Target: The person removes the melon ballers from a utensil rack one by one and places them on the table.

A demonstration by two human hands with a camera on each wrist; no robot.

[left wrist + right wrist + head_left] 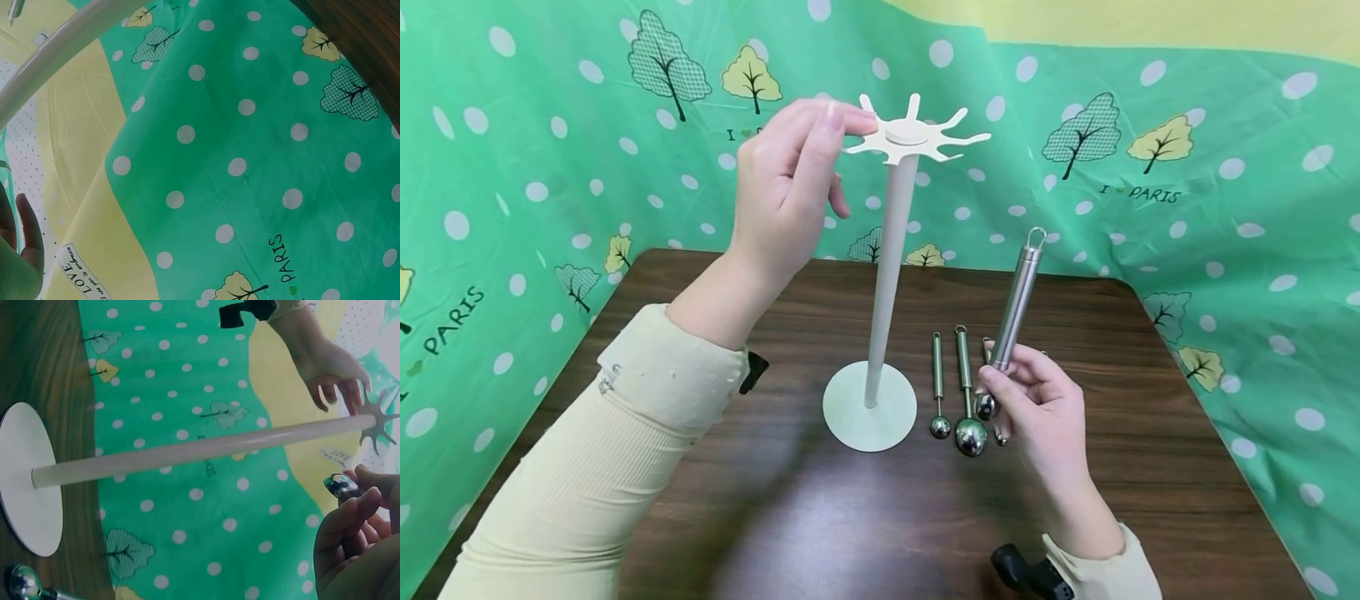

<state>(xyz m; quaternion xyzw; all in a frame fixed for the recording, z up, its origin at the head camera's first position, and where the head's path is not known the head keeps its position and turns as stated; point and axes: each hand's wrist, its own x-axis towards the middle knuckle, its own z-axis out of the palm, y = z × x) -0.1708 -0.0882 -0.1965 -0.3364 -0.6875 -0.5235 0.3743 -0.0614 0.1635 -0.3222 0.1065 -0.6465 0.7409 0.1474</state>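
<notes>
A tall white stand [891,275] with a round base and a spoked top [908,133] rises from the table. My left hand [790,179] pinches the left edge of that top, near one of its prongs. In the right wrist view, the left hand [328,365] is beside the spokes too. My right hand [1041,408] holds a metal-handled utensil [1018,300] right of the post, its wire loop pointing up. The utensil's lower end is hidden by the hand. The loop [340,484] shows above the fingers in the right wrist view.
Several metal scoops with round bowls lie on the dark wooden table [790,517], including a small one [937,383] and a larger one [966,392]. The right hand partly covers others. A green dotted cloth [550,150] hangs behind and beside the table.
</notes>
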